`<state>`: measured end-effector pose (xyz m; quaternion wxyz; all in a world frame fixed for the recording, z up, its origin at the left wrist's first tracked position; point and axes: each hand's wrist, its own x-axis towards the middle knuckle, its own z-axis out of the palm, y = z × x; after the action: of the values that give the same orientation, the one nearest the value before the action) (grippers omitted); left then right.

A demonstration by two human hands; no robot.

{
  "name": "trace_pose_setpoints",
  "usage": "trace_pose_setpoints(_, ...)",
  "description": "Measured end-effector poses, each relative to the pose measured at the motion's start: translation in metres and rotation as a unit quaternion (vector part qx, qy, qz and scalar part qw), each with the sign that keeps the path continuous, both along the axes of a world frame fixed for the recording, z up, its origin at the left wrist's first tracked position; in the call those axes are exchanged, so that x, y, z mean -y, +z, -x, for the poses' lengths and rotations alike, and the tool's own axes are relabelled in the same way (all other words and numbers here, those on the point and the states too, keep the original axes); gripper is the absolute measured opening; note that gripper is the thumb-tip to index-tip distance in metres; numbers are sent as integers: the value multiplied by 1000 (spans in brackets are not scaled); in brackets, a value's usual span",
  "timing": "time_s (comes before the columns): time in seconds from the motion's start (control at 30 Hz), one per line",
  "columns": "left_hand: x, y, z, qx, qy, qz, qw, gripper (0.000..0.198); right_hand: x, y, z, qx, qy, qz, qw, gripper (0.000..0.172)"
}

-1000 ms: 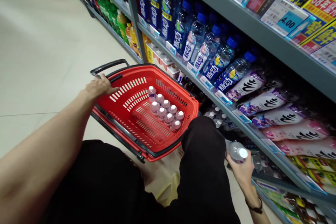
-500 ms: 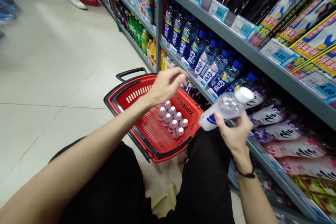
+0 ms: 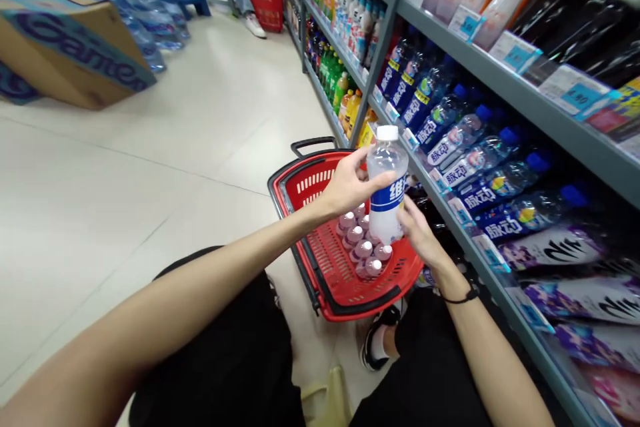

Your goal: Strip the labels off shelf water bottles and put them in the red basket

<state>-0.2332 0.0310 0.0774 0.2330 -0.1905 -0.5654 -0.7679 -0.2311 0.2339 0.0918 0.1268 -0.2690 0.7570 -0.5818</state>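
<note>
The bottle (image 3: 386, 200) is blue-labelled and white-capped, the basket (image 3: 403, 272) red.

1. The basket (image 3: 411, 271) stands on the floor (image 3: 200, 127), its right edge facing the shelf unit (image 3: 395, 7).
2. Small bottles (image 3: 369, 267) stand close together in the basket, toward its right edge.
3. A larger bottle (image 3: 386, 199) is upright above the basket's right side; the left hand (image 3: 353, 183) is around its upper part, the right hand (image 3: 420, 233) at its lower right side.
4. On the middle shelf, drink bottles (image 3: 453, 140) line the front edge.
5. More bottles (image 3: 565, 27) lie one shelf higher.
6. Far left, a carton (image 3: 75, 40) sits before water bottles (image 3: 155, 13).
7. Beyond the basket, another person's shoe (image 3: 255, 25) is beside a second basket (image 3: 267, 0).
</note>
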Motion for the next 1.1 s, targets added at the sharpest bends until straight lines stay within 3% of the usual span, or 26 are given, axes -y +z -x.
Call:
trace_pose_setpoints(0.1, 5, -6, 7, 6, -5, -48, 999, 63, -2, -16, -5, 219, 43, 13, 975, 77)
trace_pose_setpoints(0.2, 5, -11, 11, 43, -25, -62, 997, 60, 0, -19, -14, 297, 71, 37, 951, 77)
trace_pose_setpoints(0.4, 3, -11, 16, 38, -34, -9, 999, 58, 1, -27, -25, 273, -12, 83, 958, 54)
trace_pose_setpoints(0.83, -11, -25, 17, 51, -18, 94, 994, 60, -10, -37, -27, 219, -101, 55, 969, 58)
trace_pose_setpoints(1.1, -11, -5, -11, 20, 0, 246, 969, 54, -16, -50, -22, 164, -128, 33, 977, 56)
